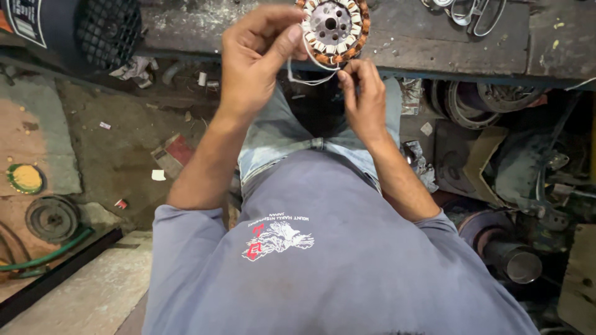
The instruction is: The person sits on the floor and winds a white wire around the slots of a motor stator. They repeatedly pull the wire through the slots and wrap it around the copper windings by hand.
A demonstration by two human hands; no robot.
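left hand [257,59] grips the rim of a round motor stator [333,28] with copper windings, thumb pressed on its left edge; stator sits at the edge of a worn wooden workbench [434,37]; right hand [363,96] pinches a thin white thread [310,77] that loops off the stator's lower rim; dark fan housing [93,28] at upper left; metal rings [472,12] on the bench at upper right; dirty floor [112,142] with scraps below

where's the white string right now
In the head view, the white string sits top centre, looping below the round copper-wound stator at the workbench edge, between the left hand and the right hand.
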